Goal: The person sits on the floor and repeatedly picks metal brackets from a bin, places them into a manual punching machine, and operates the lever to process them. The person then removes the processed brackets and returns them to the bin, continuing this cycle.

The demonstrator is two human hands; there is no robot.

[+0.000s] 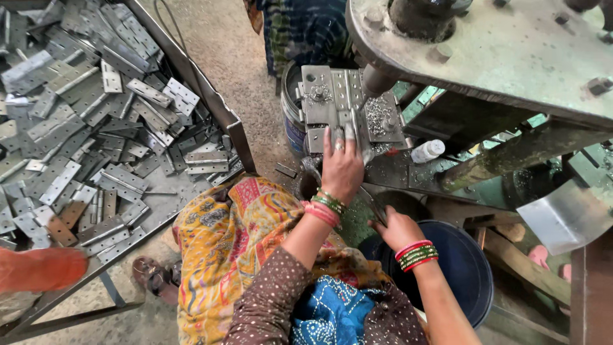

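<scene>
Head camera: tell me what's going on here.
A seated person works at a green metal press machine. The left hand presses a flat grey metal hinge plate onto the grey perforated steel die block under the punch. The right hand grips a thin metal lever. A grey metal tray alongside holds piled hinge plates.

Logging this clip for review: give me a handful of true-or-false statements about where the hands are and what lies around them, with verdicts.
1. The left hand rests at the metal die block under the press. True.
2. The right hand holds a thin metal rod. True.
3. The tray on the left holds wooden blocks. False: it is heaped with grey metal hinge plates.
4. Both wrists are bare. False: both wear bangles.
5. A dark blue tub sits beside the right hand. True.
</scene>
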